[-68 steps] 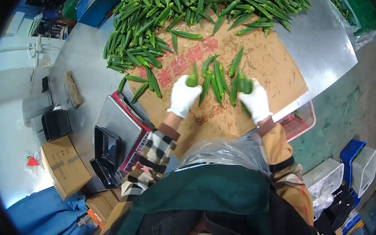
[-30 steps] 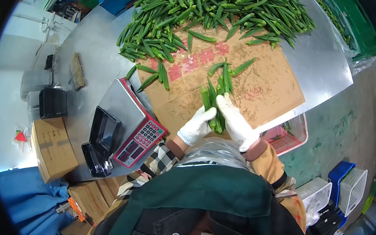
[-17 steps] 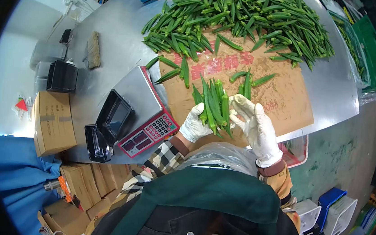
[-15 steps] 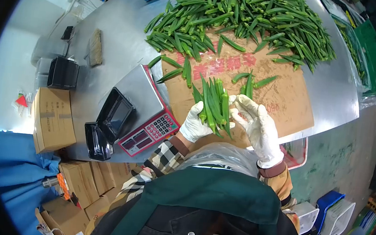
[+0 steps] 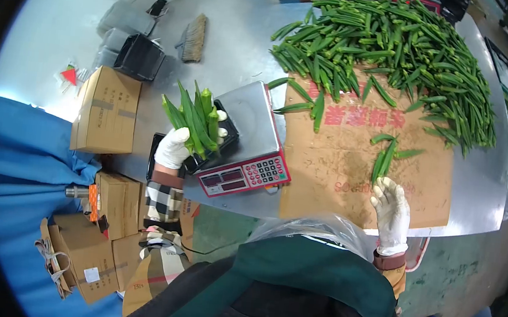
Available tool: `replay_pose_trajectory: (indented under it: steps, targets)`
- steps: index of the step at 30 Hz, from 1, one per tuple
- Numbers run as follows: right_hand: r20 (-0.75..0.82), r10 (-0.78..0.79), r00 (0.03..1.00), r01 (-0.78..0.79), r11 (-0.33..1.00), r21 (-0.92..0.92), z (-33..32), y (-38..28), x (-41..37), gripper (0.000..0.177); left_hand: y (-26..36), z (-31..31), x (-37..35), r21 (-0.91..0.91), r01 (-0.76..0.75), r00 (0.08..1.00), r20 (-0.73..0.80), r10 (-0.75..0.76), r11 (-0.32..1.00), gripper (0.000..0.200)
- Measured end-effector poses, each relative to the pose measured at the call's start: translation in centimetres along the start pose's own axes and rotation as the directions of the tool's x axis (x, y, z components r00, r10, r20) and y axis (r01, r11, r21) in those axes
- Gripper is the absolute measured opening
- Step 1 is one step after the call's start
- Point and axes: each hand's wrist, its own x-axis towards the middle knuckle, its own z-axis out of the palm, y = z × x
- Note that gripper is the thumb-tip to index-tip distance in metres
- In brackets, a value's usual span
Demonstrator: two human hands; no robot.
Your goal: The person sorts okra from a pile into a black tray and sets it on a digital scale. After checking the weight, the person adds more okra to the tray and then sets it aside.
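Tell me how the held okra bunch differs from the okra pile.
The bunch is a handful; the pile is far larger. The left hand holds the bunch; the pile lies on cardboard and table. The bunch's pods point roughly one way; the pile's lie at many angles. Both are green okra.

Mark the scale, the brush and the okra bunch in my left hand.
Scale (image 5: 250, 126), head view: on the bare metal weighing plate.
Brush (image 5: 194, 38), head view: on the middle of the bristles.
Okra bunch (image 5: 195, 120), head view: on the middle of the pods.
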Motion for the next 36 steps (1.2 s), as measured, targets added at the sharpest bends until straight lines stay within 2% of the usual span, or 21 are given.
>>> replay_pose_trajectory:
  steps: [2,3,4,6,7,8,10,11,12,14,15,18,22,23,24,26,29,32,36]
  targets:
    - [0.016,0.028,0.999,-0.028,0.999,-0.019,0.1,0.5,0.4,0.039,1.2,-2.0,-1.2,0.283,0.084,0.992,-0.112,-0.054,0.956,0.092]
    - [0.027,0.047,0.999,-0.046,0.998,-0.037,0.0,0.9,0.8,0.041,1.3,-2.7,-1.2,0.503,0.173,0.981,-0.165,-0.102,0.847,0.09]
    - [0.038,0.067,0.997,-0.065,0.996,-0.057,-0.1,1.3,1.1,0.043,1.5,-2.8,-1.2,0.657,0.298,0.955,-0.215,-0.207,0.692,0.091]
    - [0.023,0.085,0.996,-0.082,0.992,-0.099,0.1,2.1,1.8,0.04,-0.3,-4.6,-1.8,0.933,0.286,0.958,-0.278,-0.069,0.219,0.093]
    - [0.015,0.092,0.996,-0.089,0.989,-0.12,0.1,2.6,2.2,0.039,-0.4,-4.8,-2.0,0.861,0.31,0.948,-0.312,-0.063,0.403,0.095]
    - [-0.017,0.071,0.997,-0.073,0.978,-0.195,-0.2,3.2,2.7,0.035,-0.4,-4.9,-2.6,0.849,0.294,0.944,-0.331,0.008,0.439,0.085]
    - [-0.072,0.025,0.997,-0.049,0.936,-0.348,-1.7,4.7,3.6,0.027,0.3,-5.4,-3.3,0.702,0.263,0.902,-0.423,0.09,0.662,0.072]
    - [-0.098,0.001,0.995,-0.045,0.896,-0.442,-3.1,5.9,4.2,0.024,0.3,-6.3,-3.8,0.666,0.177,0.888,-0.426,0.174,0.724,0.062]
    - [-0.121,0.014,0.993,-0.077,0.844,-0.531,-5.1,7.1,4.9,0.025,0.9,-6.5,-4.5,0.618,0.167,0.856,-0.478,0.198,0.768,0.059]
    - [-0.166,0.036,0.985,-0.142,0.707,-0.693,-9.3,9.4,6.1,0.026,1.6,-8.6,-6.0,0.649,0.163,0.801,-0.526,0.284,0.743,0.053]
    - [-0.147,-0.03,0.989,-0.088,0.678,-0.73,-10.1,10.0,6.1,0.022,1.7,-9.9,-6.7,0.651,0.154,0.766,-0.554,0.327,0.743,0.049]
    - [-0.173,-0.047,0.984,-0.073,0.776,-0.627,-10.5,10.0,6.2,0.016,1.9,-10.6,-8.7,0.568,0.213,0.555,-0.74,0.38,0.795,0.049]
    - [-0.242,-0.047,0.969,-0.124,0.756,-0.642,-10.2,9.8,6.9,0.016,-0.8,-13.0,-10.9,0.423,0.291,0.436,-0.857,0.274,0.858,0.058]
    - [-0.25,-0.046,0.967,-0.132,0.749,-0.649,-10.1,9.8,7.1,0.016,-2.0,-14.2,-11.7,0.394,0.296,0.453,-0.86,0.235,0.87,0.063]
    - [-0.258,-0.045,0.965,-0.141,0.742,-0.655,-10.1,9.7,7.3,0.016,-2.4,-13.3,-11.7,0.37,0.318,0.426,-0.878,0.217,0.873,0.064]
    - [-0.262,-0.046,0.964,-0.145,0.735,-0.662,-10.1,9.7,7.6,0.016,-3.6,-12.6,-11.6,0.329,0.299,0.377,-0.903,0.206,0.896,0.056]
    - [-0.258,-0.046,0.965,-0.143,0.733,-0.665,-10.4,9.7,7.8,0.017,-6.2,-14.3,-11.1,0.561,0.155,0.419,-0.783,0.46,0.814,0.043]
    - [-0.258,-0.035,0.966,-0.148,0.742,-0.654,-10.8,9.8,8.2,0.018,-5.4,-11.4,-9.2,0.656,0.049,0.469,-0.681,0.562,0.754,0.035]
    - [-0.253,-0.021,0.967,-0.15,0.756,-0.637,-11.0,9.8,8.5,0.017,-4.5,-8.2,-6.3,0.804,0.12,0.528,-0.548,0.649,0.582,0.031]
